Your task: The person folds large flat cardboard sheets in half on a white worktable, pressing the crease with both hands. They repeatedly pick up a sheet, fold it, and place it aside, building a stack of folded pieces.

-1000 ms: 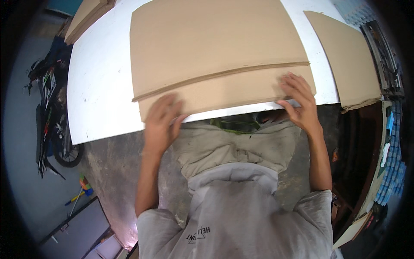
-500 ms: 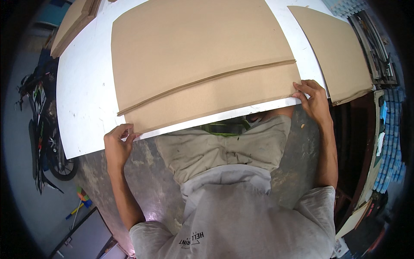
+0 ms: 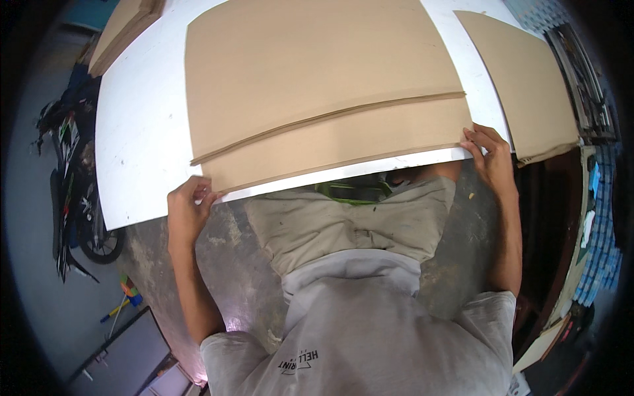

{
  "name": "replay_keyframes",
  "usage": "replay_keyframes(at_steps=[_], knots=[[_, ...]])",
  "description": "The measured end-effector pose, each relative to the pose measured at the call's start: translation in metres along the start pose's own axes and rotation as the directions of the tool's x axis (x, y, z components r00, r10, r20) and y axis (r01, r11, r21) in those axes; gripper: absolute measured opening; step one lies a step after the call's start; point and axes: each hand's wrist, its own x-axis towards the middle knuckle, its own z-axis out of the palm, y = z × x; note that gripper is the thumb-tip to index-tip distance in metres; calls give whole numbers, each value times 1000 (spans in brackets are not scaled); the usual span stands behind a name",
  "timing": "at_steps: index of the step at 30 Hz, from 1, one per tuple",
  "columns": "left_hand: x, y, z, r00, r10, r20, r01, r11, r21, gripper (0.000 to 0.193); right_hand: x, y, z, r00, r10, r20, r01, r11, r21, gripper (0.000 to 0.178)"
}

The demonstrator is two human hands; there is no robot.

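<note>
A large brown cardboard sheet lies on the white tabletop, with a layered edge running across its near side. Out from that edge, toward me, extends a strip of brown cardboard. My left hand pinches the strip's near left corner between thumb and fingers. At the near right corner, my right hand has the strip in a similar pinch. Both hands are at the table's front edge. The fingertips under the cardboard are partly hidden.
A stack of cardboard sits at the far left of the white table. To the right lies another brown cardboard pile, beside dark shelving. A motorbike stands left of the table. A green object shows below the table edge.
The whole view has shifted slightly to the right. The held cardboard strip seems to have slid a little away from me, showing slightly less of itself. Both hands keep their pinch.
</note>
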Motion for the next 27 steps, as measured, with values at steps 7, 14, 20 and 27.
replay_keyframes(at_steps=[7, 14, 20, 27], knots=[[7, 96, 36, 899, 371, -234, -379, 925, 11, 29, -1, -105, 40, 869, -492, -41, 492, 853, 174, 28], [33, 133, 97, 735, 585, -343, -656, 743, -137, 20, 15, -129, 86, 799, -587, -131, 601, 769, 220, 27], [38, 134, 90, 784, 551, -287, -613, 760, -215, 14, 19, -134, 79, 865, -499, -49, 489, 819, 302, 21], [39, 135, 87, 798, 551, -246, -600, 766, -229, 13, 22, -139, 73, 902, -431, 32, 393, 848, 355, 18]])
